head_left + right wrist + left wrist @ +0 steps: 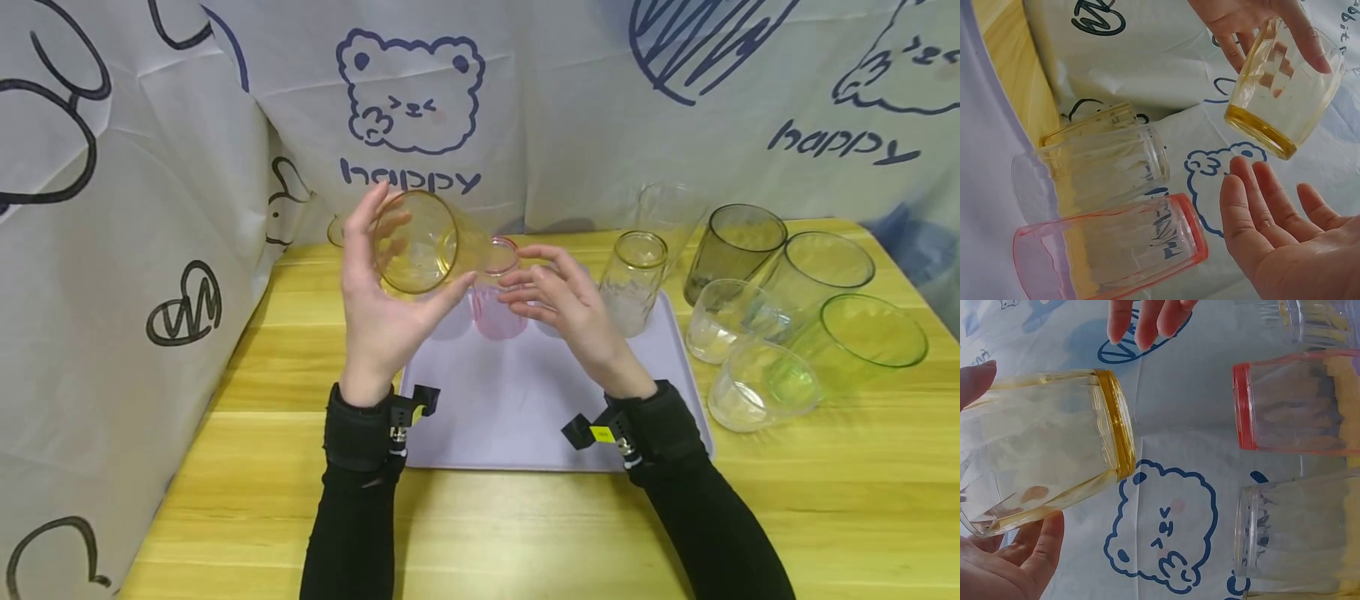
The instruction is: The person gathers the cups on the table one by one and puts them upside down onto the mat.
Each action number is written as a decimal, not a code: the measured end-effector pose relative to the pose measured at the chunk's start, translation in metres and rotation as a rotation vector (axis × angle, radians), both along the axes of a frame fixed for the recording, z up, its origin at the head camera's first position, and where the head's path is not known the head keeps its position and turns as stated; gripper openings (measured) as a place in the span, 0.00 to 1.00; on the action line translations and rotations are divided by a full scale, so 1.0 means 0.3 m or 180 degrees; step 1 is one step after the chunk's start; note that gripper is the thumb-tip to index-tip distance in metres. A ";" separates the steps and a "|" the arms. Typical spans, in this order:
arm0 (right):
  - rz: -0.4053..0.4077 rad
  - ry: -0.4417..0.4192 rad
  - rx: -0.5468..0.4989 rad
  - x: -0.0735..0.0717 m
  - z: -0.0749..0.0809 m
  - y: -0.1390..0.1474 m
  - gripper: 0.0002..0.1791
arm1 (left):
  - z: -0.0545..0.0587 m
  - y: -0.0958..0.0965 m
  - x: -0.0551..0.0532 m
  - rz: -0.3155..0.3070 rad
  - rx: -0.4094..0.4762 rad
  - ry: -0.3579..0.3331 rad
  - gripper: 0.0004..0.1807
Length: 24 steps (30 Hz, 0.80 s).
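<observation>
A yellow-tinted glass [414,237] is held up above the back of the tray by my left hand [382,325], thumb on one side and fingers on the other. It lies tilted, its mouth towards me and its thick amber base [1260,132] pointing away. My right hand [577,321] hovers beside that base with fingers spread, apart from the glass. Beneath and behind them, a pink glass [498,315] stands upside down on the lilac tray [517,417]. A clear glass [1302,537] stands beside the pink one, mostly hidden by the left hand in the head view.
On the tray's right side stands a ribbed clear glass [633,287]. Right of the tray, several glasses crowd the wooden table [517,533], among them a grey one [731,250] and a green one [862,342]. A printed cloth [570,108] hangs close behind.
</observation>
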State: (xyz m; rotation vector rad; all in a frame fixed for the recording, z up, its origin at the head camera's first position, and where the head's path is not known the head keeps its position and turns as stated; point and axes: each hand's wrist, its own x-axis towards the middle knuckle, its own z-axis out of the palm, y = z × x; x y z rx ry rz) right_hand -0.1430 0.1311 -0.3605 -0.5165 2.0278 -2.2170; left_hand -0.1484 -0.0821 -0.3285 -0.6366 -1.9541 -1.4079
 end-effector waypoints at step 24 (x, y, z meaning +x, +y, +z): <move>0.0057 -0.0186 -0.0497 -0.002 0.002 0.009 0.24 | -0.013 0.048 0.000 -0.0704 -0.0162 0.0168 0.58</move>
